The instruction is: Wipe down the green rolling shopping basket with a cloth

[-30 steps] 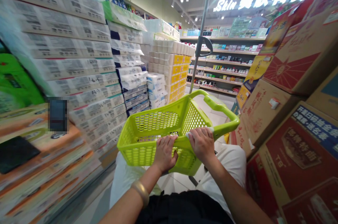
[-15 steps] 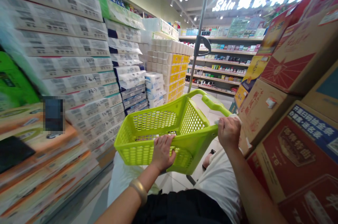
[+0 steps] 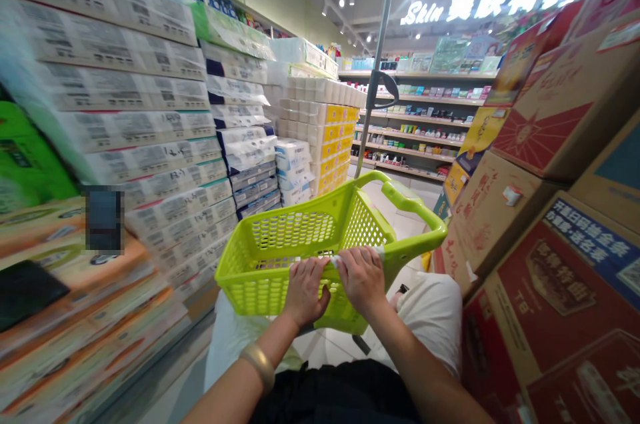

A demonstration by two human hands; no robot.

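Observation:
In front of my knees stands a lime-green shopping basket cart (image 3: 280, 287) with slotted sides and a looped handle (image 3: 425, 211) at its right end. My left hand (image 3: 305, 291) has its fingers hooked over the near rim, thumb on the outer side. Close beside it, my right hand (image 3: 359, 277) is closed over the same rim. A bit of white wipe (image 3: 381, 252) shows at the edges of that hand, pressed against the rim; most of it is hidden under the fingers. The basket's visible inside shows only its slotted walls and floor.
Stacked white tissue packs (image 3: 145, 91) rise on the left, above orange packs (image 3: 120, 284). Cardboard cartons (image 3: 555, 264) crowd the right side. A metal pole (image 3: 383, 17) with a grey bracket stands behind the cart; stocked shelves (image 3: 415, 117) line the back.
My right hand has slid left along the cart with the wipe, from the handle's base to the near rim next to my left hand. My left hand stays on the rim.

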